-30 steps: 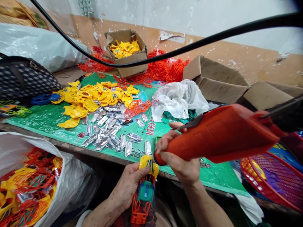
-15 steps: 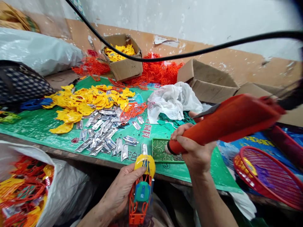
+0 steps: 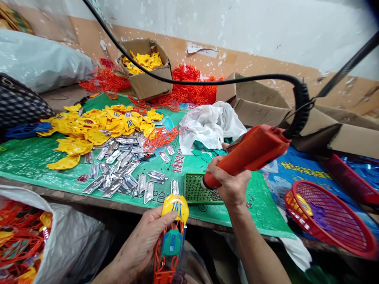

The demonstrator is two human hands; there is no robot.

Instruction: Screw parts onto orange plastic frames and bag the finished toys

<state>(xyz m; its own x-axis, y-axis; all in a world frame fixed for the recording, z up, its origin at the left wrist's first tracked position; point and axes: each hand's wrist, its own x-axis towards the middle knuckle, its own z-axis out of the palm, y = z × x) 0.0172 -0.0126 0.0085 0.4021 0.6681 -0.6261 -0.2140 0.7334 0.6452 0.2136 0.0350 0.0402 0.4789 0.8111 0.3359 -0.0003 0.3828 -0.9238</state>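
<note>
My left hand grips a plastic assembly low at the table's front edge. It has a yellow rounded end, a teal block and an orange lattice frame, and my thumb presses on the yellow part. Wrapped around a red electric screwdriver is my right hand. The tool points left and down, its tip close over a green perforated tray that holds small dark screws. Shiny metal pieces lie scattered to the left of the tray. Beyond them is a heap of yellow plastic parts.
A black cable arches across the view to the tool. Behind are a cardboard box of yellow parts, orange lattice pieces and a white plastic bag. A red basket stands right; an open sack sits lower left.
The screwdriver has moved left and a little down, its tip now nearer the tray's screws. My left hand keeps its grip on the assembly. The whole view has shifted slightly.
</note>
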